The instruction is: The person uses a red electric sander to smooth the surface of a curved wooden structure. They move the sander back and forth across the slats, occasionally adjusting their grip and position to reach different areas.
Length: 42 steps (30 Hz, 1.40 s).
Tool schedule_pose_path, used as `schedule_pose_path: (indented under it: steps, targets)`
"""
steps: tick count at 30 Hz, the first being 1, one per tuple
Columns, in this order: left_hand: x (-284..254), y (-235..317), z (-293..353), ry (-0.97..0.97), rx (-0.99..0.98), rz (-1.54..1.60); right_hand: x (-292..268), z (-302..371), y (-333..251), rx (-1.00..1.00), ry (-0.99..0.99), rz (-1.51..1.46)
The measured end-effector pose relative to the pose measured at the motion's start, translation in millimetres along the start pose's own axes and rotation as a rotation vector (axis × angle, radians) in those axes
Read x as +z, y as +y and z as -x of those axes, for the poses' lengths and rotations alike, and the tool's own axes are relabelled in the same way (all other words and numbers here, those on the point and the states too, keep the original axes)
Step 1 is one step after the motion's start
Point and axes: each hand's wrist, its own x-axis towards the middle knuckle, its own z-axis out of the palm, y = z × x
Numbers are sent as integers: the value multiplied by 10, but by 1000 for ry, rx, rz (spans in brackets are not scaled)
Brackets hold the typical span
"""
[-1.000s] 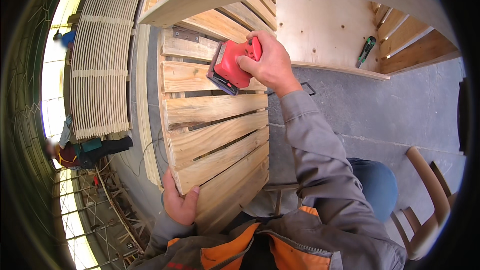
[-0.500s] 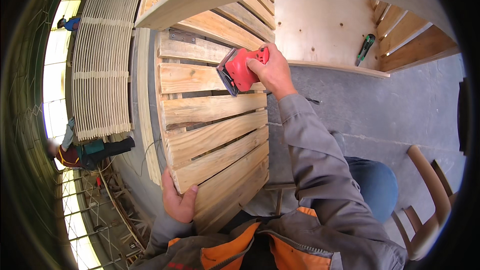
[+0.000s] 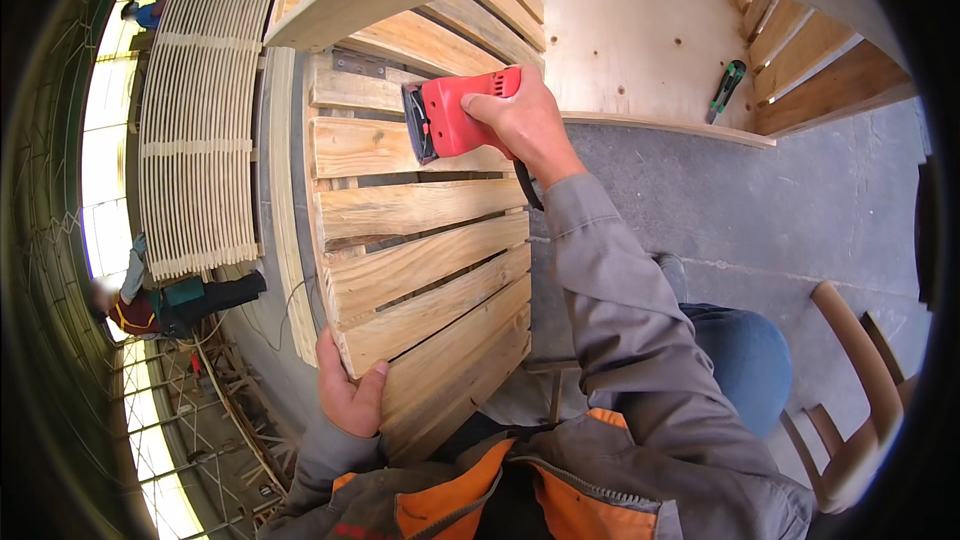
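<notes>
In my right hand (image 3: 528,128) is a red electric sander (image 3: 452,118), its fingers wrapped round the body. The sander's dark pad is tilted over the upper slats of a slatted wooden panel (image 3: 420,262); whether it touches them I cannot tell. A black cord hangs below my right wrist. My left hand (image 3: 350,392) grips the panel's near left corner, thumb on the face and the other fingers over the edge, partly hidden.
Beyond the panel stands a wooden crate (image 3: 640,45) with slatted sides. A green and black utility knife (image 3: 727,90) lies inside it. A wooden chair (image 3: 860,390) stands at right. Stacked slatted panels (image 3: 205,110) and two people (image 3: 150,310) are at left.
My right hand has moved the sander left and slightly up across the upper slats, turning it a little. My left hand keeps its grip on the panel corner.
</notes>
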Motion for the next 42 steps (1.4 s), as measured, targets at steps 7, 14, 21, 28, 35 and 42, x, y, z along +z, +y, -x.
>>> schedule_pose_path:
  steps: [7, 14, 21, 28, 35, 42]
  targets:
    - [-13, 91, -19, -25, -11, 28, -41, -323, 490, 10, 101, -14]
    - [3, 426, -345, -26, 37, 94, -207, -565, 934, 181, 154, 67]
    - [34, 344, -630, 20, 246, -274, -264, -526, 992, 167, 157, 310]
    - [42, 324, -639, 5, 266, -253, -208, -394, 715, 57, 135, 165]
    - [43, 302, -657, -11, 287, -243, -61, -208, 290, -17, 66, 30]
    - [28, 333, -630, -16, 252, -244, 51, -55, -135, -56, 19, 37]
